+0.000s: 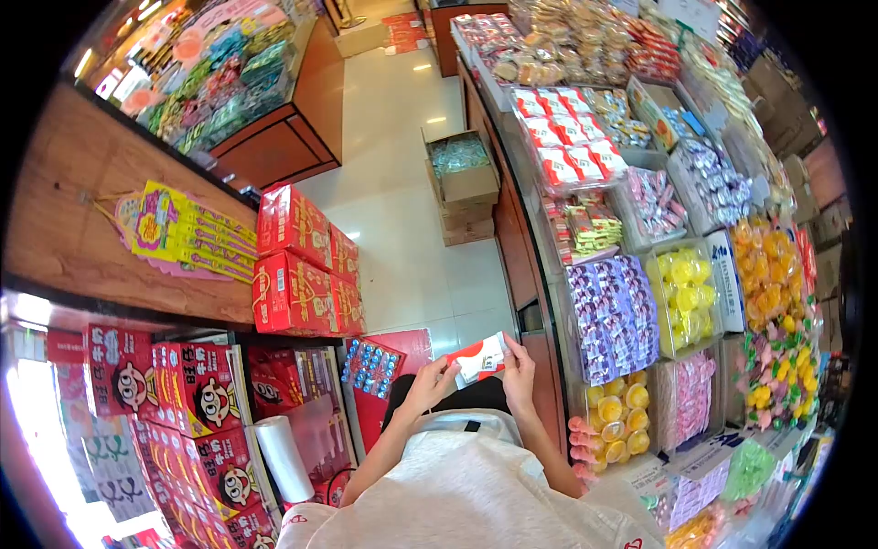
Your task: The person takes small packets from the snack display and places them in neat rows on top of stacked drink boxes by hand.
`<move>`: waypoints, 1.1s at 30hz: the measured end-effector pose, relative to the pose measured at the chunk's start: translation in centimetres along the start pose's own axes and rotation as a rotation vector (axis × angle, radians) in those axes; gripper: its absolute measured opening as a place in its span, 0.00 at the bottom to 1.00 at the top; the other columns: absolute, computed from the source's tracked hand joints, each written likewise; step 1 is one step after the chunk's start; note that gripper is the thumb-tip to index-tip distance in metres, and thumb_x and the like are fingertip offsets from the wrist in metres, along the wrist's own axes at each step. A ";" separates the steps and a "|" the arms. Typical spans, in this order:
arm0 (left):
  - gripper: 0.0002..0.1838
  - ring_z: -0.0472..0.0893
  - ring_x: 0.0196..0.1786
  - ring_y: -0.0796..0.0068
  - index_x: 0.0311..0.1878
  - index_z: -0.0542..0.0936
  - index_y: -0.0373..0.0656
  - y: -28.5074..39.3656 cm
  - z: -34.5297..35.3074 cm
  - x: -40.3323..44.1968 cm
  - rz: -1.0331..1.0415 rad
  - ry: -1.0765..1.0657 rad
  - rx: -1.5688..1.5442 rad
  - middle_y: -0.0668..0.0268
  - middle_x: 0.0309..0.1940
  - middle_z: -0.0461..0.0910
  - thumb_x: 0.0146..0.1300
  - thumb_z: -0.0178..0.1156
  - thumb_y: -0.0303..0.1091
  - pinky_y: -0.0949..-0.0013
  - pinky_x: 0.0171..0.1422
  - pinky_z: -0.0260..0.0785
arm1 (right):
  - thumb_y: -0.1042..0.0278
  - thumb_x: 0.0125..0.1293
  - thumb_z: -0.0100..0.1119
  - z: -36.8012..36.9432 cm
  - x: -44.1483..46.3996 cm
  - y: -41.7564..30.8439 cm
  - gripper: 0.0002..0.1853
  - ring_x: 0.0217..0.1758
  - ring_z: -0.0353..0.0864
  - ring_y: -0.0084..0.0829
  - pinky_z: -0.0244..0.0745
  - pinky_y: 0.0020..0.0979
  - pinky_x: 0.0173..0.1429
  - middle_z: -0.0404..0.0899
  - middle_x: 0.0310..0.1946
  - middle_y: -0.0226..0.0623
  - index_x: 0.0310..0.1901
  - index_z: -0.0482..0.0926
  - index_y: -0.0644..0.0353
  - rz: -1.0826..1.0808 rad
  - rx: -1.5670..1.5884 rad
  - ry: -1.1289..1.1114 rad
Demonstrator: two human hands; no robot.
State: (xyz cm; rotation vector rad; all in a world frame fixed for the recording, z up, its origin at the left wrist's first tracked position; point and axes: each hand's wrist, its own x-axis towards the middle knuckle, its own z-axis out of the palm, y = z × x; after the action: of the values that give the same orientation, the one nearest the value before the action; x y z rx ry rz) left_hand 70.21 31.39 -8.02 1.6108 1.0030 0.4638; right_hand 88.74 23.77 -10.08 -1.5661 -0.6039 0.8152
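Observation:
A small red and white packet (479,362) is held up in front of my body, between both hands. The fingers of my left hand (432,382) are closed on its left end. At its right end, my right hand (518,373) grips the edge with thumb and fingers. Similar red and white packets (569,135) lie in rows in a clear tray on the counter at the right.
Candy bins line the right counter, with yellow cups (686,288) and purple packs (613,320). Red boxes (306,265) are stacked at the left. An open carton (462,174) stands on the aisle floor. A plastic roll (283,457) is at lower left.

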 end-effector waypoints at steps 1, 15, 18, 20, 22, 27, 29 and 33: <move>0.15 0.77 0.29 0.71 0.40 0.77 0.34 -0.1 0.3 0.5 0.021 -0.015 -0.001 0.54 0.26 0.79 0.73 0.58 0.40 0.64 0.35 0.69 | 0.77 0.74 0.48 -0.3 0.0 0.1 0.17 0.46 0.78 0.24 0.72 0.25 0.54 0.79 0.46 0.36 0.61 0.79 0.65 0.029 0.027 0.018; 0.15 0.73 0.24 0.66 0.38 0.76 0.35 0.8 1.5 7.9 0.164 -0.226 0.097 0.55 0.23 0.74 0.73 0.59 0.41 0.62 0.32 0.67 | 0.73 0.75 0.49 -2.0 2.9 1.9 0.16 0.51 0.79 0.26 0.73 0.27 0.56 0.81 0.49 0.38 0.60 0.78 0.67 0.128 0.061 0.234; 0.14 0.76 0.30 0.71 0.44 0.78 0.35 0.0 -0.1 11.3 0.026 -0.333 0.131 0.56 0.27 0.77 0.73 0.58 0.39 0.65 0.38 0.70 | 0.73 0.75 0.49 -0.5 5.1 2.5 0.18 0.49 0.79 0.25 0.73 0.26 0.55 0.81 0.46 0.37 0.63 0.75 0.67 0.164 0.097 0.253; 0.14 0.78 0.32 0.72 0.46 0.79 0.35 -0.5 -1.5 13.6 -0.022 -0.402 0.159 0.56 0.29 0.80 0.73 0.58 0.38 0.66 0.40 0.71 | 0.74 0.75 0.48 0.6 6.7 1.8 0.19 0.48 0.78 0.26 0.72 0.26 0.55 0.80 0.45 0.36 0.65 0.72 0.67 0.209 0.147 0.283; 0.14 0.78 0.31 0.72 0.46 0.80 0.35 0.5 -2.6 16.9 0.045 -0.422 0.181 0.55 0.30 0.81 0.73 0.58 0.38 0.65 0.40 0.72 | 0.74 0.75 0.48 1.9 8.8 0.8 0.20 0.48 0.78 0.24 0.72 0.25 0.54 0.80 0.46 0.36 0.65 0.72 0.67 0.209 0.135 0.338; 0.15 0.66 0.22 0.70 0.36 0.76 0.36 1.6 -6.1 22.5 0.250 -0.323 0.101 0.56 0.19 0.69 0.71 0.60 0.40 0.62 0.28 0.62 | 0.73 0.75 0.48 5.2 14.7 1.4 0.18 0.47 0.77 0.23 0.73 0.26 0.54 0.80 0.49 0.38 0.63 0.73 0.68 0.051 0.088 0.306; 0.15 0.66 0.22 0.69 0.35 0.75 0.35 3.6 -8.3 24.1 0.191 -0.335 0.133 0.56 0.19 0.69 0.71 0.60 0.40 0.62 0.28 0.62 | 0.74 0.75 0.49 6.9 16.3 -0.7 0.19 0.45 0.77 0.23 0.73 0.27 0.53 0.79 0.45 0.35 0.64 0.72 0.68 0.088 0.084 0.303; 0.16 0.65 0.22 0.67 0.35 0.75 0.35 1.3 -10.8 27.6 0.207 -0.321 0.105 0.55 0.19 0.69 0.72 0.59 0.40 0.61 0.27 0.60 | 0.75 0.75 0.49 10.6 18.4 -3.6 0.21 0.42 0.75 0.21 0.71 0.24 0.51 0.78 0.40 0.32 0.68 0.69 0.66 0.075 0.053 0.368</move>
State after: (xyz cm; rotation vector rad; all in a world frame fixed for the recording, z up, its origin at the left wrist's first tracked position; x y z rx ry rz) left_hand 78.13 59.97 -9.34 1.8239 0.6317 0.2816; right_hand 92.10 45.08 -9.99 -1.6455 -0.2564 0.5714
